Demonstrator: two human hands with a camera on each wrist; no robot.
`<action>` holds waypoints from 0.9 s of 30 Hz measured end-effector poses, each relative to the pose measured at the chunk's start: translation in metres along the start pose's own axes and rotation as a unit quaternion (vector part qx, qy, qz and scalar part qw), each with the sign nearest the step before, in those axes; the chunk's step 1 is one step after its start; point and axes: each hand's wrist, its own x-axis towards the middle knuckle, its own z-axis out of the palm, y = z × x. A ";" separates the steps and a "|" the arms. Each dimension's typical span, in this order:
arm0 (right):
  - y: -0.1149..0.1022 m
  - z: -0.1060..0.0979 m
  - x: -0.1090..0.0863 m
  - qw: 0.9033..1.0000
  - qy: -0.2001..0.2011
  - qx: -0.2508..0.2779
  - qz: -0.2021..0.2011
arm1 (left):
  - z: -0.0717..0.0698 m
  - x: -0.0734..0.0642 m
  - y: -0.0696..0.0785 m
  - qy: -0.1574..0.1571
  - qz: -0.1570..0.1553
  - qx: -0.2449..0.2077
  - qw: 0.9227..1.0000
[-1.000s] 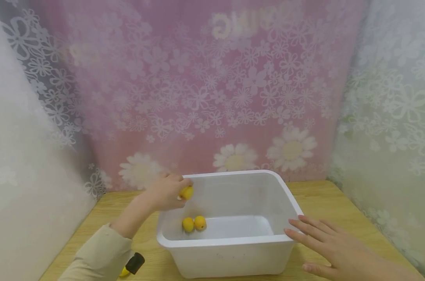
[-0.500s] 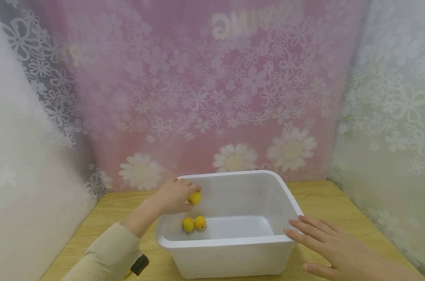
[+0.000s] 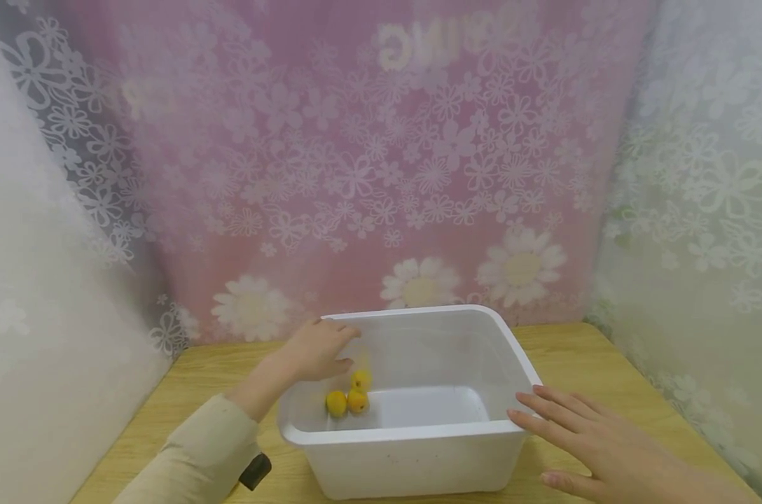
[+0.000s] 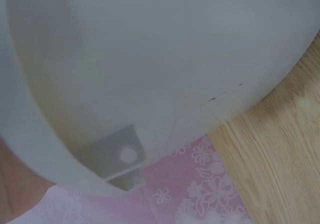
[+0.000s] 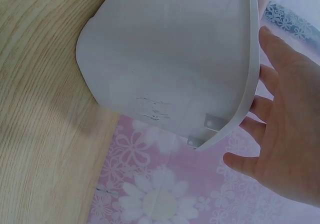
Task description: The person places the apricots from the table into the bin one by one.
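A white plastic basin (image 3: 419,462) stands on the wooden table. Inside, near its left end, three small round yellow fruits lie close together: one at left (image 3: 336,404), a middle fruit (image 3: 358,401) and a rear fruit (image 3: 360,381) with a blurred streak above it. My left hand (image 3: 318,350) hangs over the left rim, fingers spread and holding nothing. In the left wrist view the basin's outer wall (image 4: 165,59) fills most of the picture, and just a bit of skin (image 4: 20,184) shows. My right hand (image 3: 589,441) rests straight fingertips against the basin's right front corner.
Wooden tabletop (image 3: 576,364) surrounds the basin. A floral pink curtain (image 3: 356,210) hangs behind, with pale patterned sheets at left (image 3: 53,280) and right (image 3: 702,245). A small black block (image 3: 255,471) sits by the left cuff.
My left hand moved right over the basin with a yellow fruit, then let it go. That fruit is now down beside the other two. My right hand has stayed put.
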 end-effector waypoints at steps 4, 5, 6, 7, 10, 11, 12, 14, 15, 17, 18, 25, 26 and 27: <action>0.001 0.001 0.000 1.000 0.006 -0.004 -0.008 | -0.002 -0.008 -0.007 0.012 -0.021 -0.024 0.999; 0.002 0.002 0.000 1.000 0.006 -0.003 -0.008 | -0.003 -0.011 -0.009 0.018 -0.027 -0.030 0.999; 0.002 0.002 0.000 1.000 0.005 -0.001 -0.008 | -0.004 -0.014 -0.011 0.024 -0.032 -0.040 0.998; 0.002 0.002 -0.001 1.000 0.005 -0.001 -0.007 | -0.005 -0.017 -0.014 0.032 -0.037 -0.043 0.998; 0.003 0.001 -0.001 1.000 0.001 0.004 -0.002 | -0.007 -0.027 -0.023 0.063 -0.046 -0.044 0.996; 0.003 0.001 -0.001 1.000 -0.001 0.004 -0.001 | -0.007 -0.030 -0.026 0.073 -0.050 -0.042 0.995; 0.003 0.001 -0.001 1.000 -0.002 0.003 0.000 | -0.007 -0.034 -0.030 0.081 -0.057 -0.039 0.994; 0.004 0.002 -0.001 1.000 -0.004 0.001 0.000 | -0.007 -0.041 -0.038 0.093 -0.072 -0.033 0.992; 0.004 0.002 -0.001 1.000 -0.004 0.001 0.002 | -0.007 -0.045 -0.041 0.097 -0.081 -0.032 0.991; 0.004 0.002 -0.002 1.000 -0.005 -0.003 0.003 | -0.006 -0.053 -0.048 0.104 -0.096 -0.030 0.989; 0.004 0.002 -0.002 1.000 -0.006 -0.004 0.005 | -0.006 -0.057 -0.052 0.106 -0.103 -0.030 0.989; 0.003 0.004 -0.002 1.000 -0.014 -0.004 0.006 | 0.002 -0.087 -0.067 0.130 -0.140 -0.033 0.981; 0.003 0.004 -0.002 1.000 -0.014 -0.003 0.005 | 0.004 -0.091 -0.069 0.132 -0.143 -0.031 0.980; 0.003 0.004 -0.002 1.000 -0.011 -0.002 0.003 | 0.006 -0.095 -0.070 0.133 -0.145 -0.025 0.980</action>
